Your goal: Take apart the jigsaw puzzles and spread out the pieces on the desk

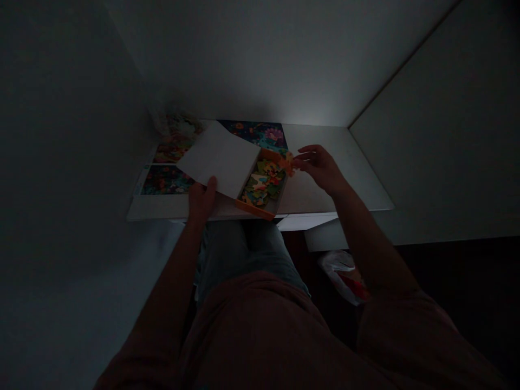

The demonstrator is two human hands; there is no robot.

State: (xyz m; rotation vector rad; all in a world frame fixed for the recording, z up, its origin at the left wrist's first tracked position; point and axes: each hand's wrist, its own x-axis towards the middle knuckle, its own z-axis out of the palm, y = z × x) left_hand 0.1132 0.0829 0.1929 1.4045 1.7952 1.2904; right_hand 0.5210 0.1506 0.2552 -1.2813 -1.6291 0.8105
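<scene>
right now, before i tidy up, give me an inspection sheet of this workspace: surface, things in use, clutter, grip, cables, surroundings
surface: white tabletop, dimly lit
job's things: orange box holding loose puzzle pieces; white panel to its left
clutter: colourful printed sheets around the panel; plastic bag below the tabletop
left grip: left hand holds the panel's near edge, thumb on top
right grip: right hand pinches an orange piece by the box's far-right corner
cables: nothing seen
surroundings: pale walls
</scene>
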